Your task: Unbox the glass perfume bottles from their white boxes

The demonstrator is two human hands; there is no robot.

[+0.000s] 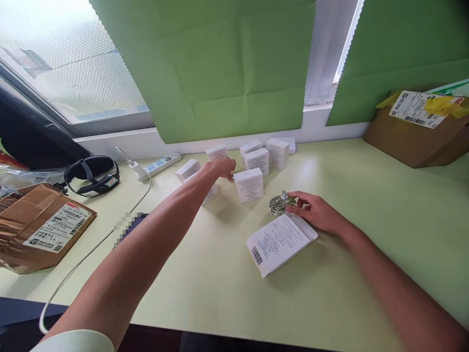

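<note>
Left hand (pixel 222 168) reaches far out across the pale green desk (pixel 366 215), fingers loosely curled and blurred, in among a cluster of small white boxes (pixel 256 159); cannot tell whether they grip any box. Nearest is a cube-shaped white carton (pixel 248 185) with fine printed text on its face, standing upright just to the right of the fingertips. Others stand behind it near the window sill, one lies tilted under the forearm.

Right hand (pixel 318 212) rests palm down on the desk, fingers spread, fingertips touching a small round metallic bottle (pixel 281 204), shiny, silver-gold, with a short neck on top. Bottle sits on the desk just in front of the carton, not lifted. Flat white box (pixel 280 242) with barcode and dense text lies just beside the hand, on its near side, one corner under the palm.

Left side: white power strip (pixel 161 164), thin white cable (pixel 91 254), black headband-like strap (pixel 91 175), crumpled brown parcel (pixel 40 227) with shipping label. Far right: brown cardboard box (pixel 417 132), yellow tape, label. Green paper sheets (pixel 220 68) with zigzag edges cover the window; the bare pane at left is frosted and dotted.
</note>
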